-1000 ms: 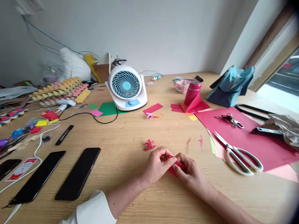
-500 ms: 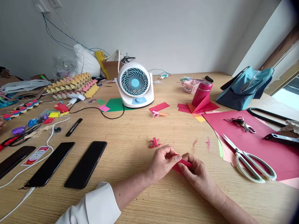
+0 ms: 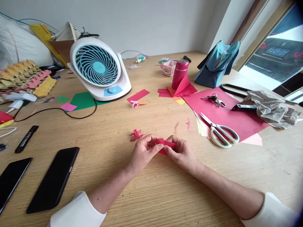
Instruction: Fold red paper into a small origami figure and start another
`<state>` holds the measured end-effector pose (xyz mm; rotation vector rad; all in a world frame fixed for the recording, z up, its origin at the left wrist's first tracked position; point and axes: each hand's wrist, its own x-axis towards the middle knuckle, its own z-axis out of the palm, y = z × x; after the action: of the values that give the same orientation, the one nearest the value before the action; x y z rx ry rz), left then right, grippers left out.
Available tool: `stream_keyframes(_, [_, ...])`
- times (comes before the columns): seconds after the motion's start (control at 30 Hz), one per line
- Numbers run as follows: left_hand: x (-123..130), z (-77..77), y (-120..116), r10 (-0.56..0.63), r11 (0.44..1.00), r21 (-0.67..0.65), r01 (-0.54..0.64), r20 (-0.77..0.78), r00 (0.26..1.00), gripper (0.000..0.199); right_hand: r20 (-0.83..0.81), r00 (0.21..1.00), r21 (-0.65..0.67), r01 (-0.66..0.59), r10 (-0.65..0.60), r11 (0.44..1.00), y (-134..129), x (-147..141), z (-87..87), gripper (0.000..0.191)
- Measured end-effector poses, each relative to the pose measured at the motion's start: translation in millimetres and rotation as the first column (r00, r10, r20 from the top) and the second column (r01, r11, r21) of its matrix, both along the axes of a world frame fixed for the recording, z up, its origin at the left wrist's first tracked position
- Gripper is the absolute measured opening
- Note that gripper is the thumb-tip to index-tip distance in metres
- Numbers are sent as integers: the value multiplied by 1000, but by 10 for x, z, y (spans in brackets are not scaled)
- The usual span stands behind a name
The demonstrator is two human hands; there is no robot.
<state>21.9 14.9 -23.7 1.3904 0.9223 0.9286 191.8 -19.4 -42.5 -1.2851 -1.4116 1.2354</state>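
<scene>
A small folded piece of red paper (image 3: 169,144) is pinched between both hands just above the wooden table. My left hand (image 3: 145,153) grips its left end, thumb on top. On the right end, my right hand (image 3: 184,155) is closed, with its thumb near the other thumb. The fingers partly hide the paper. Just beyond my left hand lies a small red folded paper figure (image 3: 136,135). Farther back, a pink and orange paper figure (image 3: 134,104) rests by a red paper strip (image 3: 139,95).
A white fan (image 3: 97,66) stands at the back left. White scissors (image 3: 219,132) lie on large red paper (image 3: 246,121) at the right, near keys (image 3: 215,100). A red flask (image 3: 180,73) and blue bag (image 3: 214,67) stand behind. Two phones (image 3: 53,179) lie at the left.
The view has swung to the right, so the table's things appear farther left. Both hands still hold the red paper, whose folded faces now show more between the thumbs.
</scene>
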Motion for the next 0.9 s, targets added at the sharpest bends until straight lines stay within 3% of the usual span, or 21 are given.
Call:
stream_keyframes(0.17, [12,-35,6,23,996,83,-17,-75,997,17,16,1000,-4,-25,25,1000,-10,-5,74,24])
stream_keyframes(0.37, [-5,-31,-7,68,995,81,-59,-107,992,17,-16,998,19,-56,57,998,-8,-4,108,22])
stream_keyframes(0.53, [-11,-47,0,34,997,65,-28,-79,996,16,-47,998,-10,-52,52,999,-3,1,86,24])
stream_keyframes(0.67, [-27,-69,21,30,989,150,-14,-110,993,15,-57,997,-21,-59,57,998,2,0,112,24])
stream_keyframes(0.9, [-38,-29,38,18,977,213,23,-189,982,13,-65,997,90,-39,45,995,13,0,64,16])
